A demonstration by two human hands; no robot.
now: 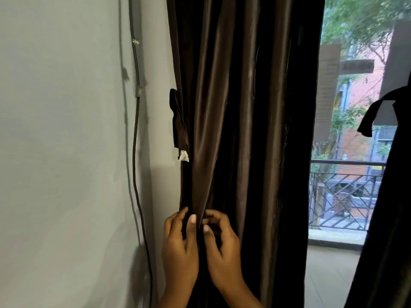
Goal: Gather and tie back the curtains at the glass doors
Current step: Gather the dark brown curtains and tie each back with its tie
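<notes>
Hanging in long vertical folds, the dark brown curtain [244,107] fills the middle of our view from twelve o'clock down to six, its left edge close against the grey wall [66,152]. We have both hands on its lower folds at about six o'clock. Our left hand [180,247] curls its fingers round the curtain's left edge, the thumb pressed on the front of a fold. Our right hand [222,245], just beside it and nearly touching, pinches the neighbouring fold between thumb and bent fingers. Above our hands the fabric draws together into a narrow pleat that rises toward eleven o'clock.

At about ten o'clock from our hands, a dark fabric tie-back strip [179,121] hangs loose at the curtain's left edge, against the wall, with a small white tag [183,156] at its lower end.

Further left, toward nine o'clock, a dark cable [136,152] runs down the wall, held by small clips.

At three o'clock the glass door [347,141] shows a balcony with a metal railing [342,196], trees and a red brick building beyond. At the far right edge, around four o'clock, a second curtain [391,218] hangs dark, with a strip of its own fabric dangling near two o'clock.
</notes>
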